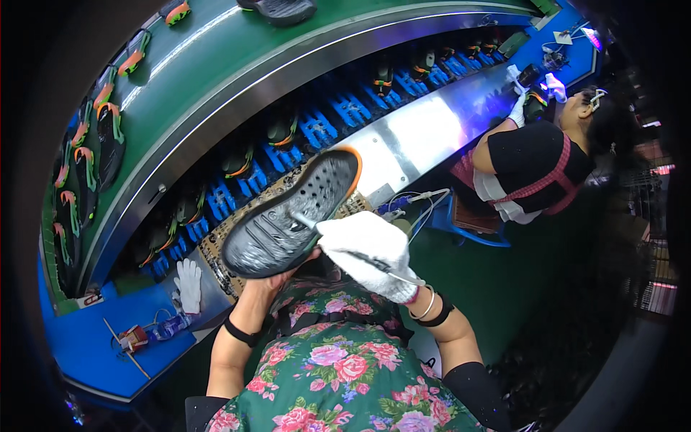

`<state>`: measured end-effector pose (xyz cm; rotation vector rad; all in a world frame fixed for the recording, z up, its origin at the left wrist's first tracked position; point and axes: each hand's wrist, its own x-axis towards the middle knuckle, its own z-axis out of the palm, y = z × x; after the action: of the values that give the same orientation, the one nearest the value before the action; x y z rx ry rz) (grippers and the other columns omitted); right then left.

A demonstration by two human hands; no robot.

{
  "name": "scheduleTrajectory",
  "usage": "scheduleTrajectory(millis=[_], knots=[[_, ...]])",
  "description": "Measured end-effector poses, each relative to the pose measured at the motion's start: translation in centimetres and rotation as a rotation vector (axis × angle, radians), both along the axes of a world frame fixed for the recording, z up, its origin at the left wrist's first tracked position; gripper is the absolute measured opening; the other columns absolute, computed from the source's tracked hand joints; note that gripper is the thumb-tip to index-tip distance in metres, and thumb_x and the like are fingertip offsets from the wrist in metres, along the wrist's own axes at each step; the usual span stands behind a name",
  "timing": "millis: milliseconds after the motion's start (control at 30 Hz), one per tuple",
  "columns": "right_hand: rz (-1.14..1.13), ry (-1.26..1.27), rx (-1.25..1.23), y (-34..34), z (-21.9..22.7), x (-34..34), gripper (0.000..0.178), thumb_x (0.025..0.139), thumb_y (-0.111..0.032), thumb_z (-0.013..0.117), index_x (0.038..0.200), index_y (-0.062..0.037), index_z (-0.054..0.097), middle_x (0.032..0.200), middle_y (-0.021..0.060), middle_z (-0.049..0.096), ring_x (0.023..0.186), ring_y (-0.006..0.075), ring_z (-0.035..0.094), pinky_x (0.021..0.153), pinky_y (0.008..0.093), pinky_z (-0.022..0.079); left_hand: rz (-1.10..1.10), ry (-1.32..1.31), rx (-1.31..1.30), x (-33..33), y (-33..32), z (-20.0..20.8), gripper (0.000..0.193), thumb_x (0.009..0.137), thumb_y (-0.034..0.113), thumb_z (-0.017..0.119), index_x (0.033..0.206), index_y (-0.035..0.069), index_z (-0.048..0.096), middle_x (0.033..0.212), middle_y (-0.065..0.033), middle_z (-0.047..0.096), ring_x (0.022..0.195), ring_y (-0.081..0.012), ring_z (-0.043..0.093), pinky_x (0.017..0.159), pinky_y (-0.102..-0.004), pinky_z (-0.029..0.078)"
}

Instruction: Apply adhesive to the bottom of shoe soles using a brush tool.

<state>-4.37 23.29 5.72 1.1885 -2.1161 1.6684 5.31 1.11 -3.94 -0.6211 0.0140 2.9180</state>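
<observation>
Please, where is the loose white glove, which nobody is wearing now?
The loose white glove lies in the left part of the head view, left of the dark clog and just above the clear bottle on the blue table.

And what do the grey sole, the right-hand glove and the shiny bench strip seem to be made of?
Sole: probably rubber or foam, moulded with holes and grooves, glossy where streaks catch light.
Right-hand glove: likely knitted fabric, matte white, softly creased.
Bench strip: apparently bare metal, smooth, with bright reflections.
</observation>
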Motion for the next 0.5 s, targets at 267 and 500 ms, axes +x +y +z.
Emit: scheduleTrajectory(millis=[267,500], knots=[[-0.065,0.057,0.032,-0.2,3.6,-1.7,0.020,0.073,0.004,0.082,0.091,-0.0034,0.078,0.099,0.0148,0.079,0.086,0.0257,0.075,0.077,0.0352,0.059,-0.081,0.395,0.239,-1.8,3.0,-0.4,0.088,0.089,0.050,0.068,0.152,-0.007,0.043,0.141,-0.0311,0.059,0.122,-0.0442,0.065,0.107,-0.0601,0.052],[-0.114,0.195,0.082,-1.4,4.9,-2.9,0.022,0.074,0.002,0.083,0.094,-0.0072,0.080,0.100,0.0118,0.080,0.087,0.0259,0.075,0.079,0.0364,0.058,-0.011,0.316,0.269,-1.2,5.0,-1.7,0.093,0.093,0.071,0.056,0.157,0.004,0.040,0.155,-0.0250,0.048,0.139,-0.0425,0.052,0.118,-0.0618,0.040]])
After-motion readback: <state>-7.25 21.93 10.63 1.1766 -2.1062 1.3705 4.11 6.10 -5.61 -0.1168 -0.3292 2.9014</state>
